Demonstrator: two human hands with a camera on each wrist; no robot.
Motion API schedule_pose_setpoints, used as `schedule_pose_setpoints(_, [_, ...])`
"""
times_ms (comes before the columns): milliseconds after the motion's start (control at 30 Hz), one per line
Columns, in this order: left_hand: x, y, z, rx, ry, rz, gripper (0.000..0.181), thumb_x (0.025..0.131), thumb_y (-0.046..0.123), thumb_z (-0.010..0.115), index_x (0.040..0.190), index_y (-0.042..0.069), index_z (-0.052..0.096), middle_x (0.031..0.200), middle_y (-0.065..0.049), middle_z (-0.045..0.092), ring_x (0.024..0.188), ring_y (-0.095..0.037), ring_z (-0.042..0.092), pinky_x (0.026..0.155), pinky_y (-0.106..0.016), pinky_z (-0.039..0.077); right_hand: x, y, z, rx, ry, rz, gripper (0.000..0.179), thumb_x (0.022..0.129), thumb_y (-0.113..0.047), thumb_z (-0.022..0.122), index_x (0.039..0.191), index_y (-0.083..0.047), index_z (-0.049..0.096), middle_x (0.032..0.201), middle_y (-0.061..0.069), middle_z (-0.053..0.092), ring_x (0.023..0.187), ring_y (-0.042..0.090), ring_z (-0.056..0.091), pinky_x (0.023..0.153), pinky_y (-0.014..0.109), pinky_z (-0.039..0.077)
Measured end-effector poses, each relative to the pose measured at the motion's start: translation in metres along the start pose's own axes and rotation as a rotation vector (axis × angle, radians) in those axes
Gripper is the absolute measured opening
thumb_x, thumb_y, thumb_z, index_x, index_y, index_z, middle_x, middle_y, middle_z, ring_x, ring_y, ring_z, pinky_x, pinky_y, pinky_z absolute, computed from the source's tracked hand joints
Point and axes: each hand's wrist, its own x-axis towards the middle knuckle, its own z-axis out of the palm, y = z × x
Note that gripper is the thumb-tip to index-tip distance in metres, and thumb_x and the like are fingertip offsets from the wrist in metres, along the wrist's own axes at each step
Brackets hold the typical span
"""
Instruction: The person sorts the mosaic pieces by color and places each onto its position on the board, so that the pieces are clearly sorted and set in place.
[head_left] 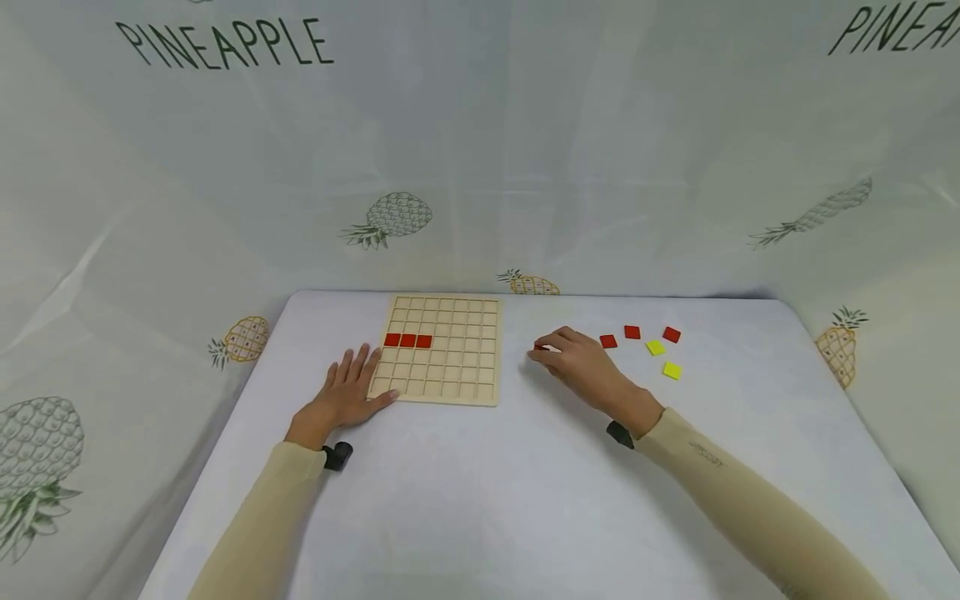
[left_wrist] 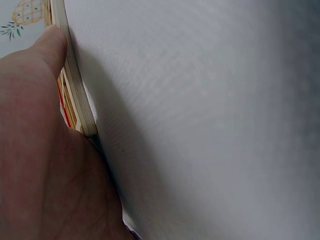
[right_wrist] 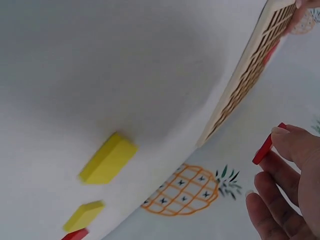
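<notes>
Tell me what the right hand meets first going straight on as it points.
The right hand would likely meet the grid board first, though the hand's height is unclear and it might pass above.

Pinched red tile (right_wrist: 263, 151) tilts near the gridded board (head_left: 450, 354).

From the lower left of the head view the left forearm (head_left: 258, 521) slants up to the left hand (head_left: 343, 398), fingers straight and spread, while from the lower right the right forearm (head_left: 757, 508) reaches the right hand (head_left: 583, 367), thumb and fingertips pinching.
</notes>
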Motion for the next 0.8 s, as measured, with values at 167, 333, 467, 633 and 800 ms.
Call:
schedule_pose_setpoints(167, [0.0,0.002,-0.002,0.005,-0.004,-0.001,0.104,0.103,0.064,0.052,0.169,0.001,0.003,0.175,-0.026,-0.01,0.16,-0.05,-0.014,0.126,-0.066,-0.01,0.022,-0.01,0.009,0.024,0.008,-0.037,0.036,0.084,0.001,0.088,0.117,-0.011,0.082,0.116,0.008,0.077,0.109,0.027,0.068,0.091,0.038,0.061])
schedule_pose_setpoints(333, [0.002,0.001,-0.002,0.013,-0.005,-0.003,0.102,0.104,0.061,0.053,0.169,0.001,0.002,0.175,-0.025,-0.01,0.16,-0.049,-0.014,0.126,-0.066,-0.01,0.046,-0.022,0.02,0.039,0.047,-0.087,0.031,0.086,0.0,0.087,0.115,-0.012,0.083,0.113,0.006,0.077,0.107,0.025,0.068,0.089,0.035,0.061])
schedule_pose_setpoints(467, [0.002,0.001,-0.003,0.022,-0.006,-0.008,0.102,0.104,0.062,0.052,0.169,0.001,0.002,0.175,-0.025,-0.01,0.16,-0.049,-0.013,0.127,-0.066,-0.009,0.065,-0.03,0.031,0.056,0.088,-0.124,0.025,0.088,-0.002,0.086,0.11,-0.013,0.084,0.11,0.005,0.077,0.104,0.024,0.068,0.087,0.034,0.06])
schedule_pose_setpoints(633, [-0.002,0.006,-0.006,0.031,-0.023,-0.017,0.102,0.104,0.064,0.05,0.169,0.002,0.001,0.176,-0.024,-0.01,0.161,-0.048,-0.014,0.127,-0.065,-0.008,0.087,-0.037,0.044,0.084,0.052,-0.121,0.022,0.092,-0.004,0.082,0.112,-0.012,0.083,0.113,0.006,0.076,0.105,0.024,0.069,0.089,0.033,0.059])
schedule_pose_setpoints(800, [-0.005,0.008,-0.008,0.025,-0.034,-0.024,0.104,0.103,0.068,0.049,0.169,0.003,0.002,0.176,-0.024,-0.01,0.161,-0.048,-0.013,0.127,-0.065,-0.008,0.106,-0.043,0.054,0.135,-0.017,-0.072,0.021,0.096,-0.006,0.078,0.115,-0.011,0.082,0.117,0.007,0.076,0.11,0.024,0.069,0.093,0.034,0.058])
